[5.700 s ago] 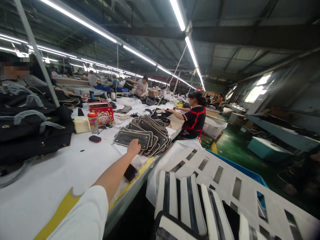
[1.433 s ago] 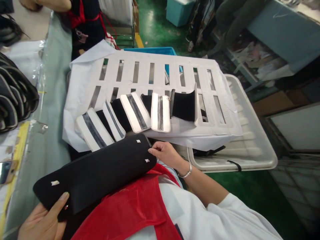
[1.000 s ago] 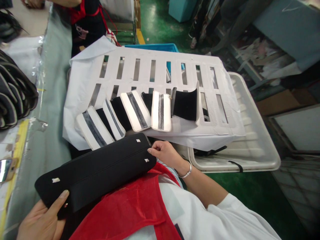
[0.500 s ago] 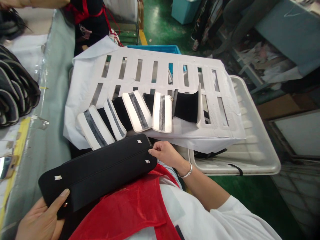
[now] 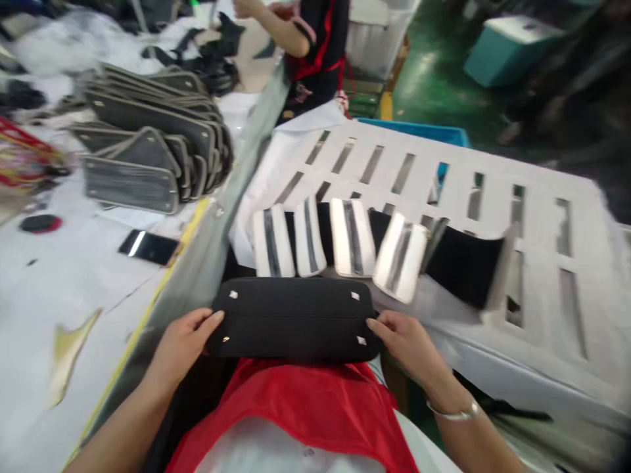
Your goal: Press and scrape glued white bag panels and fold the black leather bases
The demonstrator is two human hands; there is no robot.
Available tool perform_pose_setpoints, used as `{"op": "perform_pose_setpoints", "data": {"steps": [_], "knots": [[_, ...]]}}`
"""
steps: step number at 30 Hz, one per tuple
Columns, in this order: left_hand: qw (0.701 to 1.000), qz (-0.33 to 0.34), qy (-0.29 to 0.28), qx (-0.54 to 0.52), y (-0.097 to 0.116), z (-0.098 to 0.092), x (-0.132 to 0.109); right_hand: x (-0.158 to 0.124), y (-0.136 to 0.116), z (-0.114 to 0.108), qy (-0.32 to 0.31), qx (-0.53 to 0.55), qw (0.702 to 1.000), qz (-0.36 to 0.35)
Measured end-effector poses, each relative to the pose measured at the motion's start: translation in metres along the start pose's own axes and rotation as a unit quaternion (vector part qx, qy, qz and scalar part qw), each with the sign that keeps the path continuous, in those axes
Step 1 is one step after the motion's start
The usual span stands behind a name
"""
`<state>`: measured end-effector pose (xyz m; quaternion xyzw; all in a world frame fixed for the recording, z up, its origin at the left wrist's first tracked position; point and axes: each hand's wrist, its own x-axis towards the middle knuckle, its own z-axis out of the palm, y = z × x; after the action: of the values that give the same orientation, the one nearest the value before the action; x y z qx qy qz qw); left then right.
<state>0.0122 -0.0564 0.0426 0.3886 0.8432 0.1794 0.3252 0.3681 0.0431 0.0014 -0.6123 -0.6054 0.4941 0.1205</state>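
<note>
A long black padded panel (image 5: 293,318) with small white tabs near its corners lies across my lap, above a red apron (image 5: 305,410). My left hand (image 5: 183,338) grips its left end, thumb on top. My right hand (image 5: 407,341) holds its right end with fingers curled at the edge; a bracelet is on that wrist. Just beyond the panel, several white pieces with dark stripes (image 5: 345,236) lean in a row on a white slotted sheet (image 5: 537,197).
A stack of grey-edged dark panels (image 5: 148,148) sits on the white worktable (image 5: 59,282) at left, with a phone (image 5: 148,247) near the yellow table edge. Another person in a black and red top (image 5: 315,46) works at the table ahead. A teal box (image 5: 510,43) stands on the green floor.
My view has swung left toward the table. The black panel now lies level across my lap, and my left hand has moved up to its left end.
</note>
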Motion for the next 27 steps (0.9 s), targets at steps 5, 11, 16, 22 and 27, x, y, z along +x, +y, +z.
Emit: {"op": "perform_pose_setpoints", "data": {"steps": [5,11,16,22,27], "knots": [[0.998,0.022,-0.035,-0.053,-0.014,-0.002,0.016,0.01,0.0,0.0,-0.045,0.005,0.995,0.088],[0.994,0.069,-0.05,-0.065,-0.022,-0.005,0.021,0.01,-0.006,0.002,-0.038,-0.004,0.991,0.131],[0.983,0.101,-0.034,-0.146,-0.02,-0.012,0.019,0.012,-0.008,0.002,-0.037,-0.004,0.989,0.146],[0.981,0.102,-0.065,-0.148,-0.029,-0.006,0.036,0.012,-0.006,0.003,-0.028,-0.024,0.988,0.149],[0.981,0.095,-0.078,-0.149,-0.037,-0.002,0.044,0.013,-0.009,0.003,-0.033,-0.02,0.988,0.152]]}}
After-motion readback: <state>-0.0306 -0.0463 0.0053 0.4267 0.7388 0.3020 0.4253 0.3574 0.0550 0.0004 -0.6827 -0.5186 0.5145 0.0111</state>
